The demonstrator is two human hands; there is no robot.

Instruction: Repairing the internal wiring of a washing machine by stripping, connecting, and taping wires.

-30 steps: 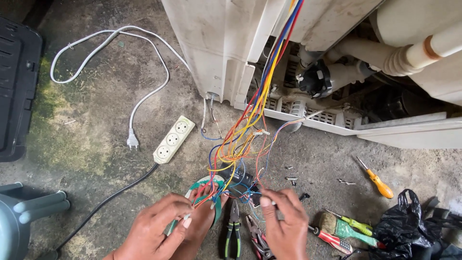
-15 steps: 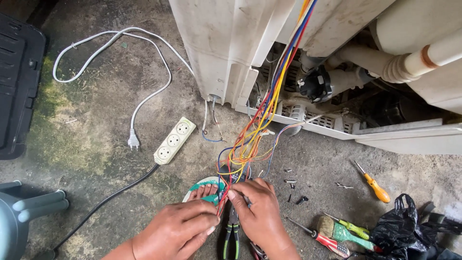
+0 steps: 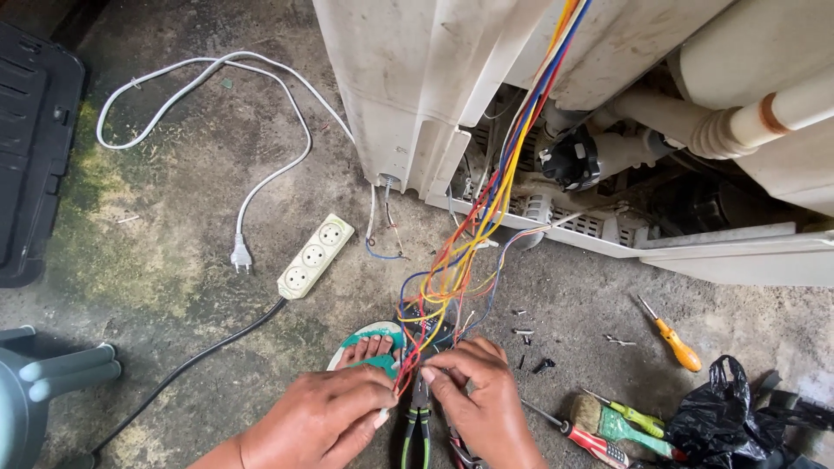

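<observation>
Concrete floor (image 3: 174, 260), stained and mossy at nine o'clock, fills most of the view. At twelve to two o'clock a white washer (image 3: 417, 78) lies opened, its grey hose (image 3: 721, 122) and black motor part (image 3: 569, 161) exposed. From it a wire bundle (image 3: 486, 208), red, yellow, blue and orange, runs down toward six o'clock. A black case (image 3: 35, 148) sits at nine o'clock. A white cord (image 3: 261, 113) loops at eleven o'clock, ending in a plug just beside a three-socket strip (image 3: 314, 257). A black bag (image 3: 721, 417) lies at four o'clock, with a brush (image 3: 599, 417) and three screwdrivers near it, the orange one (image 3: 673, 339) farthest out. A foot in a green sandal (image 3: 369, 347) shows just above the hands.

Both hands meet at six o'clock, at the bundle's loose lower end. The left hand (image 3: 317, 426) has thumb and forefinger pinched together on a red wire (image 3: 407, 369); the right hand (image 3: 482, 404) pinches close beside it, fingertips nearly touching the left's. Whether the right pinches the same wire I cannot tell. Pliers (image 3: 420, 430) lie untouched on the floor between the wrists.

To do this well, I judge, the pinch should stay close to the wire end, each hand steady against the other, with the neighbouring strands kept out of the fingers so only one wire is worked.
</observation>
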